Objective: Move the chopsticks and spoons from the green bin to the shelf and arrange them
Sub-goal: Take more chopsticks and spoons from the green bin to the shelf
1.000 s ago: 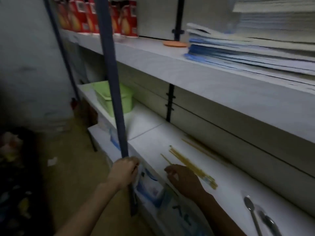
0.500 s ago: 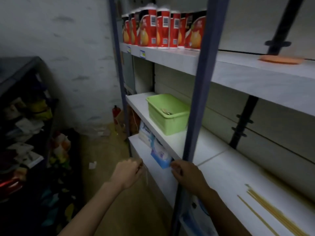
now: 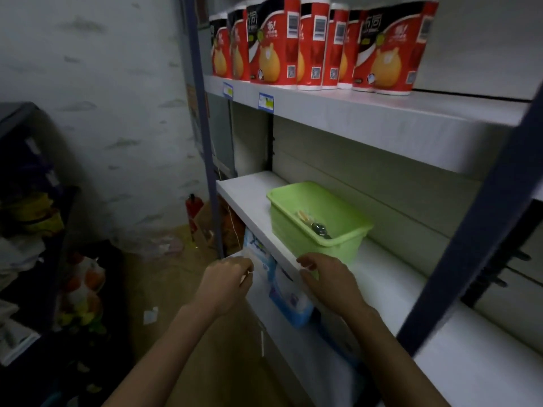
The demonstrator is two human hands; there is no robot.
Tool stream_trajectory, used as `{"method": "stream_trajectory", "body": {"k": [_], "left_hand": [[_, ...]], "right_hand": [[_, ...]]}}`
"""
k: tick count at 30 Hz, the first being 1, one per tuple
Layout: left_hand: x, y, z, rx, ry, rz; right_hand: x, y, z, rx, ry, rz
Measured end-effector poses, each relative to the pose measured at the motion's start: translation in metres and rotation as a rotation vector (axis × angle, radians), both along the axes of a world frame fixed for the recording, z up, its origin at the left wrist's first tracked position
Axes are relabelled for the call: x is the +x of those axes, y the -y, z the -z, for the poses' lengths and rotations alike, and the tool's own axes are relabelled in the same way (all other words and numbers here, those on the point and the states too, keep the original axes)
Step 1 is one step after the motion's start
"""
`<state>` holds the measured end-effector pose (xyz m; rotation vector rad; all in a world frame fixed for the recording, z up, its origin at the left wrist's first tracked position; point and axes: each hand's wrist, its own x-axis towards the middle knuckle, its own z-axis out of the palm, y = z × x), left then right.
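Status: incomplete. The green bin (image 3: 299, 233) sits on the middle shelf (image 3: 252, 201) and holds at least 1 spoon (image 3: 320, 229) plus a pale item, possibly chopsticks (image 3: 304, 215). Left hand (image 3: 226, 282) and right hand (image 3: 329, 282) are loosely curled and empty, the right just before the bin; transfer remains

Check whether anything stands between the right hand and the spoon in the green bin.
Only the green bin's near wall: the right hand is at the front edge of the shelf, just before that wall, and the spoon lies inside behind it. The bin's top is open, so reaching over the rim looks clear.
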<state>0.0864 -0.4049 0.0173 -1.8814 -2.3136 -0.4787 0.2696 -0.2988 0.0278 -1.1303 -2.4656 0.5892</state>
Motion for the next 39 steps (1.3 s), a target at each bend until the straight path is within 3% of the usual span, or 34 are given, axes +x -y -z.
{"method": "stream_trajectory", "body": {"k": [5,11,16,19,25,31,39], "left_hand": [[-0.040,-0.076,-0.010,0.098,-0.001,0.113],[-0.065,-0.158,-0.018,0.137,0.066,0.223],[-0.081,-0.220,-0.009,0.023,0.129,0.402],[-0.087,-0.259,-0.004,-0.018,0.151,0.504],[-0.096,-0.327,0.001,-0.258,0.003,0.713],[-0.104,-0.378,0.012,-0.487,-0.073,0.826],[-0.094,-0.408,0.029,-0.678,-0.176,0.887]], "right_hand": [[-0.043,-0.062,-0.012,0.036,-0.100,0.112],[-0.068,-0.126,-0.020,-0.044,-0.056,0.257],[-0.070,-0.166,-0.014,-0.210,0.061,0.367],[-0.072,-0.184,-0.010,-0.305,0.236,0.370],[-0.080,-0.224,0.010,-0.434,0.521,0.392],[-0.089,-0.232,0.028,-0.485,0.617,0.398],[-0.097,-0.227,0.026,-0.377,0.561,0.569]]}}
